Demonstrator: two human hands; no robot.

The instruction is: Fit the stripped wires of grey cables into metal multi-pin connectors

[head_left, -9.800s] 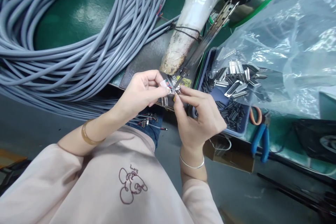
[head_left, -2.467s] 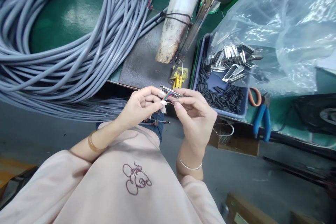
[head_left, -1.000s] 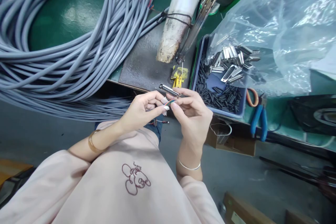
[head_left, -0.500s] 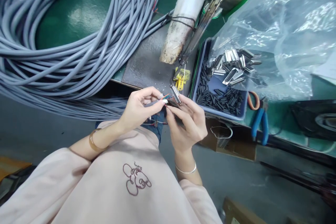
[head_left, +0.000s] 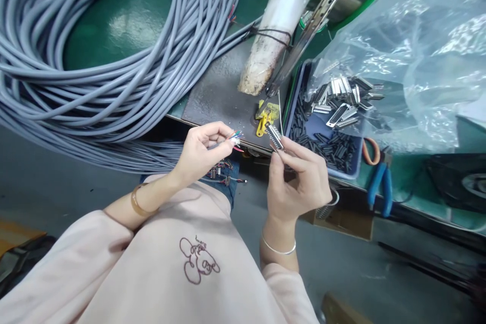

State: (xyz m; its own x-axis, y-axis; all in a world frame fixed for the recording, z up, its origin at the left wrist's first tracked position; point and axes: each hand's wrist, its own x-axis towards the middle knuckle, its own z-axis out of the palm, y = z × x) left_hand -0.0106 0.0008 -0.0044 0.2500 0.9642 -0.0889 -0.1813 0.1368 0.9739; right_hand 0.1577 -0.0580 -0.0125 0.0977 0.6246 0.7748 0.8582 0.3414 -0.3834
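My left hand point(head_left: 207, 152) pinches a cable end, whose thin coloured wires point(head_left: 236, 135) fan out past the fingertips. A short way to the right, my right hand point(head_left: 298, 174) holds a metal multi-pin connector point(head_left: 274, 136) by one end, its row of pins facing the wires. Connector and wires are apart. Just beyond the connector, the tip of a soldering iron point(head_left: 283, 71) points down at a yellow piece point(head_left: 266, 117) on the dark plate point(head_left: 212, 93). The rest of the cable in my left hand is mostly hidden.
Grey cables point(head_left: 152, 66) lie in a thick bundle on the left. A blue tray point(head_left: 355, 169) holds black sleeves point(head_left: 330, 152) and metal connectors point(head_left: 341, 96), partly under a plastic bag point(head_left: 410, 50). Blue-handled pliers point(head_left: 379, 182) rest at the bench edge. A white wrapped roll point(head_left: 269, 40) stands behind the plate.
My right hand has moved to the right with the connector, away from the wires. My left hand stays nearly in place, still pinching the cable. The whole view has shifted slightly.
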